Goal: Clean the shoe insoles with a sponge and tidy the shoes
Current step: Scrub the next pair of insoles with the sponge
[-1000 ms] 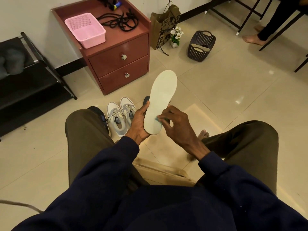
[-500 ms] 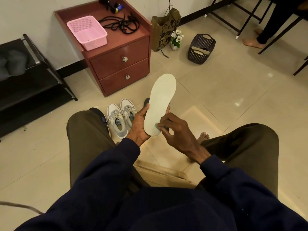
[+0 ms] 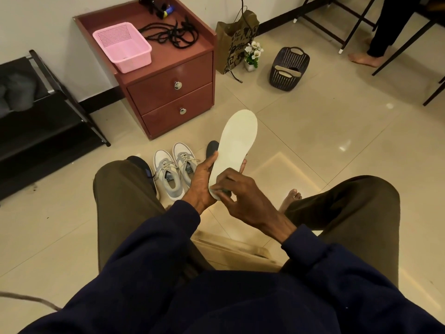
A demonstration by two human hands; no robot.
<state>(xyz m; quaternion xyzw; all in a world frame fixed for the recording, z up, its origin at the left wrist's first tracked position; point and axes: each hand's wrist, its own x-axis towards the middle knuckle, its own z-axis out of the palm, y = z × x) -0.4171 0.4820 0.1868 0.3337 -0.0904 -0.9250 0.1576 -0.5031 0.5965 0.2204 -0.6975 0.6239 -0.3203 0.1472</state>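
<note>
Two hands meet at the heel end of one insole [image 3: 237,141]: the right hand [image 3: 243,198] pinches a small sponge [image 3: 225,191] against it, the left hand [image 3: 201,183] grips the edge just beside, and the insole's length runs up and away, so wiping likely travels toeward

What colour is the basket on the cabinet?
The basket is pink, seen in the head view, the only one.

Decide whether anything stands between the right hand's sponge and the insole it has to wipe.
Nothing visible does. The right hand presses the sponge, mostly hidden under its fingers, straight onto the heel end of the insole. The left hand grips the insole by its left edge and back, leaving its pale face bare.
</note>
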